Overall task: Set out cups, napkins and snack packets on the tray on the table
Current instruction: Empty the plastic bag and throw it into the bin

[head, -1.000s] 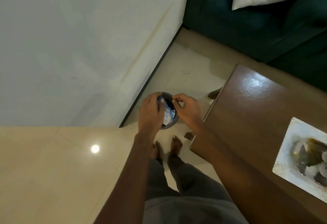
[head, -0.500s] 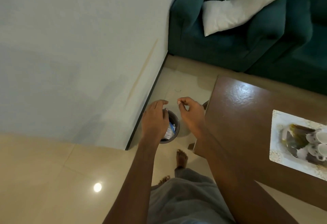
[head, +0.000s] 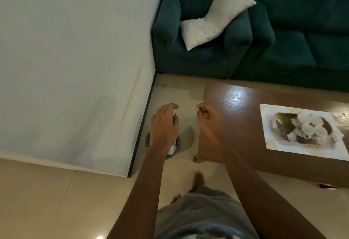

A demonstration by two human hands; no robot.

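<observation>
A white patterned tray (head: 272, 140) lies on the brown table (head: 236, 129) at the right, with several small white cups (head: 309, 126) standing together on it. My left hand (head: 163, 123) hovers over a small dark bin (head: 177, 144) on the floor and holds nothing, its fingers loosely apart. Blue and white packaging (head: 173, 148) shows inside the bin, mostly hidden by my wrist. My right hand (head: 206, 123) is raised beside the table's left corner, fingers curled, with nothing in it.
A white wall (head: 75, 68) fills the left. A dark green sofa (head: 264, 30) with a white cushion (head: 213, 19) stands behind the table. My bare foot (head: 198, 180) is on the beige tiled floor between the bin and the table.
Both hands let go of the packet in the bin and lifted away from it. The view has swung right, so the tray and sofa show more fully.
</observation>
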